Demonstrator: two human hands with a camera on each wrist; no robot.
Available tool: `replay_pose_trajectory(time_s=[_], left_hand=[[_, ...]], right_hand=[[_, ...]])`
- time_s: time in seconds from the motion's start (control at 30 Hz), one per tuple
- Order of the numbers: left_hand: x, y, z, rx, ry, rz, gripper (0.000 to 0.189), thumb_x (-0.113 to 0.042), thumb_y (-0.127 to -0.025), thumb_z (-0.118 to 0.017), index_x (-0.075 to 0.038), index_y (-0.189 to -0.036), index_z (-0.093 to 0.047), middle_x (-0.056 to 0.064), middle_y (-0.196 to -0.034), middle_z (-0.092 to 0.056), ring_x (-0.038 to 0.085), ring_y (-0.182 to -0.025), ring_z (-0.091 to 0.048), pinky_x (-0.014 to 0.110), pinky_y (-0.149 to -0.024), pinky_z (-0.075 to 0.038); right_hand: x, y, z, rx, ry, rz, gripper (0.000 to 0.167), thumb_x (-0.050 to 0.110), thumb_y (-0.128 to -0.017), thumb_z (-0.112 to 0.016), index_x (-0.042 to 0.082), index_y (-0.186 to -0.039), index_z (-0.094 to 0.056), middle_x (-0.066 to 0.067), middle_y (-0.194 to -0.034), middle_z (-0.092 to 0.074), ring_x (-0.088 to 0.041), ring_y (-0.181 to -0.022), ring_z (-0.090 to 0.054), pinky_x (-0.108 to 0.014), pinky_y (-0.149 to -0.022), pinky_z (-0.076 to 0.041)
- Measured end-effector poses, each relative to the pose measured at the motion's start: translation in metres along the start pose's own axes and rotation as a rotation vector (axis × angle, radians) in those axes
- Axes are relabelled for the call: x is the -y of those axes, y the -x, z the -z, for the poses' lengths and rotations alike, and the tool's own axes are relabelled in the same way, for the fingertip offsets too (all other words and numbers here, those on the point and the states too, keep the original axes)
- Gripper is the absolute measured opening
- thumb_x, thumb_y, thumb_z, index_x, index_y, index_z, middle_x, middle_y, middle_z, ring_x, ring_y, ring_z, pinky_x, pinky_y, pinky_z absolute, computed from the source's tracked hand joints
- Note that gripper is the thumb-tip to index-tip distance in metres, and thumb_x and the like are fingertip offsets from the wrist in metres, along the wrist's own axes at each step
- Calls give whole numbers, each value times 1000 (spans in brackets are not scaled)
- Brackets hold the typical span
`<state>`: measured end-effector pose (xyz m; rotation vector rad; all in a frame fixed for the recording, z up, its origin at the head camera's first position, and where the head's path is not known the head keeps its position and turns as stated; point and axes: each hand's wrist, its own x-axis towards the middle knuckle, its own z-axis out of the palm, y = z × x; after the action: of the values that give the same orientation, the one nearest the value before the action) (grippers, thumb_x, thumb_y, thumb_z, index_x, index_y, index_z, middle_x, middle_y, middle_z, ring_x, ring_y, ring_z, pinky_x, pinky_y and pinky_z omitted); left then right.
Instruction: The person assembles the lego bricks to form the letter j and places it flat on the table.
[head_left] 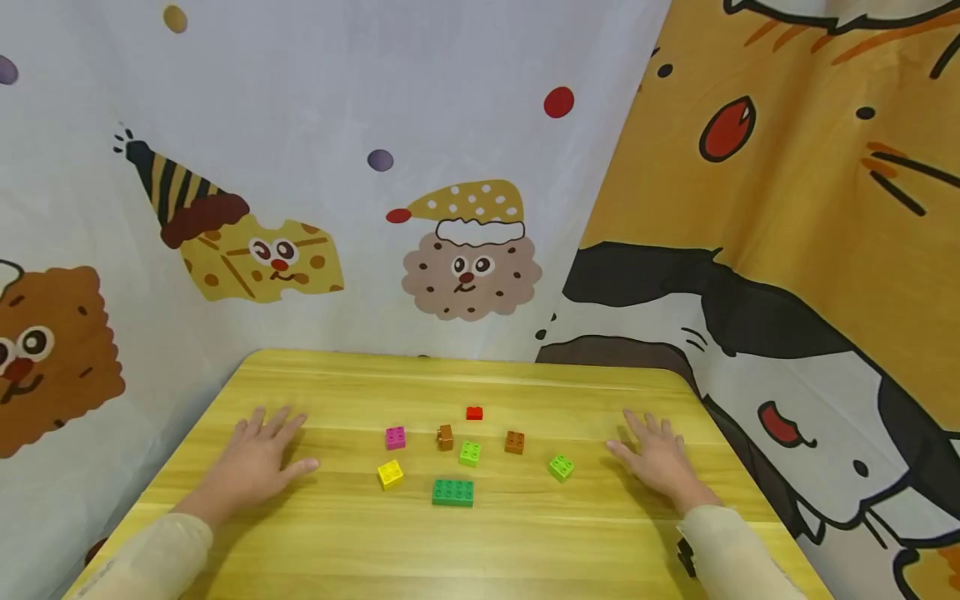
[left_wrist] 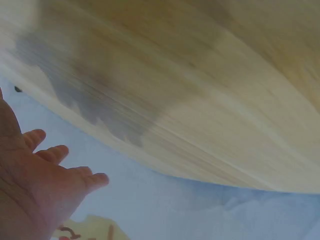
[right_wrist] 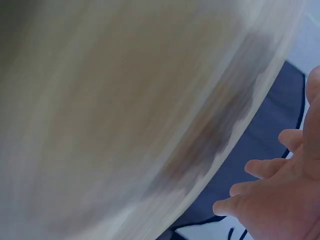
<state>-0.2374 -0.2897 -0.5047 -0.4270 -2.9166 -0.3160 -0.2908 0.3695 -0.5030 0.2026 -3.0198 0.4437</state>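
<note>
Toy building bricks lie spread over the middle of the wooden table (head_left: pixel 450 558). Nearest my left hand (head_left: pixel 255 462) are a yellow brick (head_left: pixel 390 474) and a magenta brick (head_left: pixel 395 437). A long green brick (head_left: pixel 453 492) lies closest to me. Behind it are a lime brick (head_left: pixel 470 453), a brown brick (head_left: pixel 445 437) tipped on its side, another brown brick (head_left: pixel 514 442) and a small red brick (head_left: pixel 474 413). A second lime brick (head_left: pixel 561 467) is nearest my right hand (head_left: pixel 662 460). Both hands are held over the table's sides, fingers spread, holding nothing; their shadows fall on the wood.
A white curtain (head_left: pixel 300 108) printed with cartoon snacks hangs behind the table's far edge. On the right, an orange cloth (head_left: pixel 795 192) with large cartoon faces runs along the table side. Something dark (head_left: pixel 686 557) shows beside the right sleeve (head_left: pixel 735 554).
</note>
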Motion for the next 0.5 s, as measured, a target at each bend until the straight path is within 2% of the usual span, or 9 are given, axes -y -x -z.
replay_pose_trajectory(time_s=[0.1, 0.23, 0.37, 0.5], left_hand=[[-12, -3, -2, -29, 12, -38, 84, -65, -92, -55, -4, -148, -43, 28, -151, -36, 58, -137, -23, 72, -106, -20], [-38, -10, -4, -69, 22, -107, 76, -56, -91, -63, -4, -144, -49, 22, -148, -44, 50, -136, -33, 64, -109, -26], [-72, -15, -6, -121, 26, -190, 65, -49, -89, -70, -8, -138, -57, 14, -143, -52, 40, -132, -44, 58, -108, -35], [-112, -14, -10, -149, 43, -323, 53, -44, -89, -72, -14, -132, -63, 6, -134, -60, 31, -126, -52, 52, -105, -42]], right_hand=[[15, -3, 0, -19, -36, 38, 80, 56, -97, -54, 7, -155, -30, -37, -152, -26, -64, -136, -12, -78, -104, -9], [45, -8, -1, -35, -81, 112, 78, 54, -97, -56, 7, -154, -32, -29, -152, -34, -56, -138, -23, -71, -109, -15], [89, -16, -3, -8, -125, 166, 79, 60, -95, -54, 14, -155, -33, -20, -153, -38, -45, -139, -33, -62, -111, -26], [144, -24, -10, 35, -144, 227, 74, 59, -94, -57, 22, -154, -36, -11, -153, -42, -35, -139, -39, -55, -111, -31]])
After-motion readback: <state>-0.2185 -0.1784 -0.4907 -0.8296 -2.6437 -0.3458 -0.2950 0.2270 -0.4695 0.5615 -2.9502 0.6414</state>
